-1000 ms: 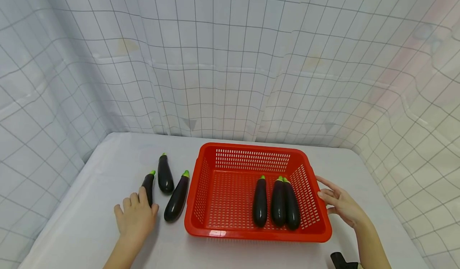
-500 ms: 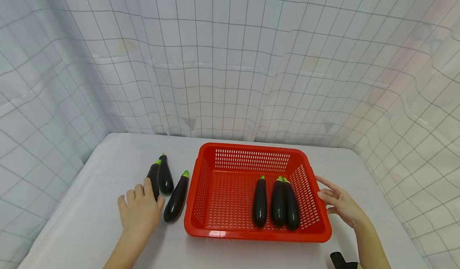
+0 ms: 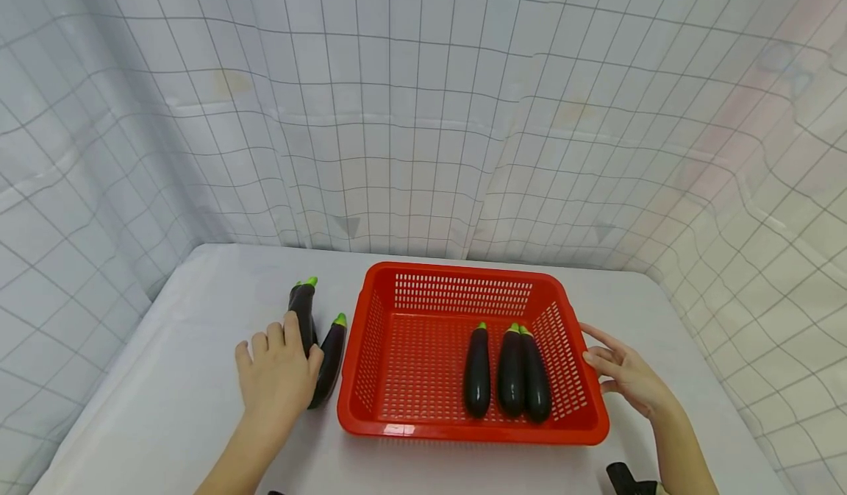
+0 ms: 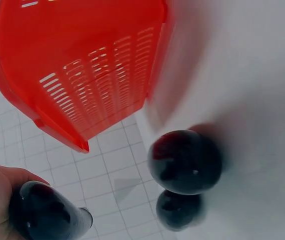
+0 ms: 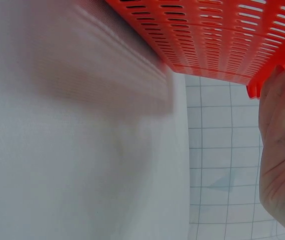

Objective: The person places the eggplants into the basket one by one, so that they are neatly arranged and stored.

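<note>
In the head view my left hand [image 3: 278, 374] holds a dark, glossy eggplant [image 3: 301, 310] with a green stem end, left of the red basket. This eggplant [image 4: 47, 212] also shows in the left wrist view, gripped between fingers and thumb above the table. It overlaps a second eggplant behind it, of which little shows in the head view. A third eggplant [image 3: 332, 359] lies between my left hand and the basket [image 3: 463, 436]. My right hand [image 3: 631, 377] holds the basket's right rim, thumb at the edge; its fingers [image 5: 280, 107] lap the rim in the right wrist view.
Three eggplants [image 3: 478, 371] lie side by side in the right half of the basket. White cloth covers the table [image 3: 165, 377], and grid-patterned curtains [image 3: 423, 134] hang behind and at both sides. A black strap [image 3: 625, 480] shows near the right forearm.
My left hand has moved right and farther from me with its eggplant, which now overlaps the eggplant behind. The right hand and the basket stay in place.
</note>
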`<state>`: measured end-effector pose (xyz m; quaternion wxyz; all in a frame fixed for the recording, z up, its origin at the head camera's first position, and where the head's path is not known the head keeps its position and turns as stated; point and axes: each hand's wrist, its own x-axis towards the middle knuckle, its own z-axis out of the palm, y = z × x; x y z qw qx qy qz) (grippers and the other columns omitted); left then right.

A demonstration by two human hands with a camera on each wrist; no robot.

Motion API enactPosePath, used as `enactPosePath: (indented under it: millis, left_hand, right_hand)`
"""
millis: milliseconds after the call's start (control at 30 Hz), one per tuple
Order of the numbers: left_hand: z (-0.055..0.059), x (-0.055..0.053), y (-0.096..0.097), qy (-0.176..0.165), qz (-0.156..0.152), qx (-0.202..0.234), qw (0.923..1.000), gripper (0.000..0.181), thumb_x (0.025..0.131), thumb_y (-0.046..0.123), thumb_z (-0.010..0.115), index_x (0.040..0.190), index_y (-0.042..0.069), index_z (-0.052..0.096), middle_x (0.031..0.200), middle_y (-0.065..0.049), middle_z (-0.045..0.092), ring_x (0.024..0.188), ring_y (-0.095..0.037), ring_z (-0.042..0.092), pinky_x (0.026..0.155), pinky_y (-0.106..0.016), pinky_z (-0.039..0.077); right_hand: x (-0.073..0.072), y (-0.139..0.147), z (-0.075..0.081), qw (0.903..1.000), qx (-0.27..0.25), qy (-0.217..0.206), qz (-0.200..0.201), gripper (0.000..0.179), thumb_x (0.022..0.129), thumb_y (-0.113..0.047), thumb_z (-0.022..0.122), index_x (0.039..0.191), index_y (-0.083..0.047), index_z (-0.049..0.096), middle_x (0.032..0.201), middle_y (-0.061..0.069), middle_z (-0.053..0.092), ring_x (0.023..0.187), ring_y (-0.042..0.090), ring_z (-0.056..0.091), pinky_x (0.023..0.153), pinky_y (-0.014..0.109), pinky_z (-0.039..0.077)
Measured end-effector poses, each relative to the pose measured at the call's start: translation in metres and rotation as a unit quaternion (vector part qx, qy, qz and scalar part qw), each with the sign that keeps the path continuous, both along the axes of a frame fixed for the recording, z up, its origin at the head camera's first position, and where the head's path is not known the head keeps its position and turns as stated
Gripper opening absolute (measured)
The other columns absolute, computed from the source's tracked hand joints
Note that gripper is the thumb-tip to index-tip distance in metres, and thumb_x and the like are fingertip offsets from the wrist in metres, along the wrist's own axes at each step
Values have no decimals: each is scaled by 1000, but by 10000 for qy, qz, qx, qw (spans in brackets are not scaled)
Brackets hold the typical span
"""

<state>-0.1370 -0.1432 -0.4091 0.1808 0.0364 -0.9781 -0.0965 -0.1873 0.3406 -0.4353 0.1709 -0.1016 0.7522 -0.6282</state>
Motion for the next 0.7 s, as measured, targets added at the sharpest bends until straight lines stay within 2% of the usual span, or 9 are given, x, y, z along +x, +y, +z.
enactPosePath:
  millis: [367,700]
  left_hand:
    - [11,-6,18,-28,-124,125,9998,55,87,26,53,127,-9,37,105,-29,47,98,-45,40,91,-60,22]
    - [13,-11,40,-79,-363,-65,9993,55,86,27,56,127,-6,39,104,-25,48,99,-42,40,91,-57,25]
  right_hand:
    - [0,-1,0,9998,165,38,-83,57,96,-11,45,145,-5,16,101,-1,65,79,19,64,66,42,53]
    - [1,-1,1,9998,133,49,-100,57,96,-11,45,145,-5,16,101,-1,65,80,19,64,66,42,53]
